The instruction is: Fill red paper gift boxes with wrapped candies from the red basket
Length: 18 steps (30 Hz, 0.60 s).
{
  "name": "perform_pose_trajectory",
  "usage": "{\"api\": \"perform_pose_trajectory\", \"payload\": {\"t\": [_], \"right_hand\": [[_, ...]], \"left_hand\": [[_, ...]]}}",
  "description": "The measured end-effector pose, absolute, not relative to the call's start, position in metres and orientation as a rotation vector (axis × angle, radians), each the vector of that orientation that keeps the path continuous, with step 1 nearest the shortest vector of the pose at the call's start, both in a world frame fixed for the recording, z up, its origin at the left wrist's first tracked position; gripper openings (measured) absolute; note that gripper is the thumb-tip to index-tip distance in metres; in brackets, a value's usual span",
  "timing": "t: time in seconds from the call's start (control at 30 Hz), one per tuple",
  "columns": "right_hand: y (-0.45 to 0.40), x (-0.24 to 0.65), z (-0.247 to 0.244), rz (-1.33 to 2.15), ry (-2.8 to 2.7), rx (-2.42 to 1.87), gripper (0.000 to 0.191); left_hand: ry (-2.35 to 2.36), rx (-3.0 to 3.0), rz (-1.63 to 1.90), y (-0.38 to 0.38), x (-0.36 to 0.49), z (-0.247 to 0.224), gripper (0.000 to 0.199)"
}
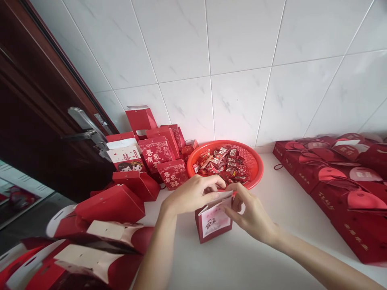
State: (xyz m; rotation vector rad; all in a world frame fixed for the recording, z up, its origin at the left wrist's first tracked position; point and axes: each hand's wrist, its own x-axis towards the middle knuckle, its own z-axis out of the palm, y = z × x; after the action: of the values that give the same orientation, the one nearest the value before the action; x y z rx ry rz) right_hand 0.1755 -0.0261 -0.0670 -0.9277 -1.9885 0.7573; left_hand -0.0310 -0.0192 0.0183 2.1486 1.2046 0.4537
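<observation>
A small red gift box [216, 224] with a pale pink printed front stands upright on the white tabletop between my hands. At its top left edge, my left hand [199, 193] is closed, fingers curled over the flap. My right hand [252, 211] pinches the top right edge, thumb against the front panel. Fingers partly hide the top, so I cannot tell how far the flaps are folded. Just behind the box sits a red plastic basket [258, 165] holding many wrapped candies [231, 163].
Red boxes with patterned fronts [155, 155] stand at the left back, near a dark door [45, 100] with a metal handle [87, 129]. Open red boxes [111, 203] crowd the left front. Rows of closed red boxes [338, 217] line the right, and a tiled wall [238, 104] rises behind.
</observation>
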Motion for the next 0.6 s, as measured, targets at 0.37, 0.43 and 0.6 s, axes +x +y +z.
{"api": "perform_pose_trajectory", "payload": {"t": [0.37,0.43,0.6], "right_hand": [[0.027,0.209,-0.039,0.679,-1.925,-0.916,0.023],[0.055,0.213,-0.033,0.646,-1.925,-1.024,0.020],[0.108,0.211,-0.034,0.619,-2.195,-1.334,0.011]], "left_hand": [[1.120,2.105,0.336,-0.011,-0.029,0.012,0.024],[1.119,2.099,0.336,-0.011,-0.030,0.011,0.027],[1.115,2.089,0.360,-0.011,-0.035,0.012,0.035]]}}
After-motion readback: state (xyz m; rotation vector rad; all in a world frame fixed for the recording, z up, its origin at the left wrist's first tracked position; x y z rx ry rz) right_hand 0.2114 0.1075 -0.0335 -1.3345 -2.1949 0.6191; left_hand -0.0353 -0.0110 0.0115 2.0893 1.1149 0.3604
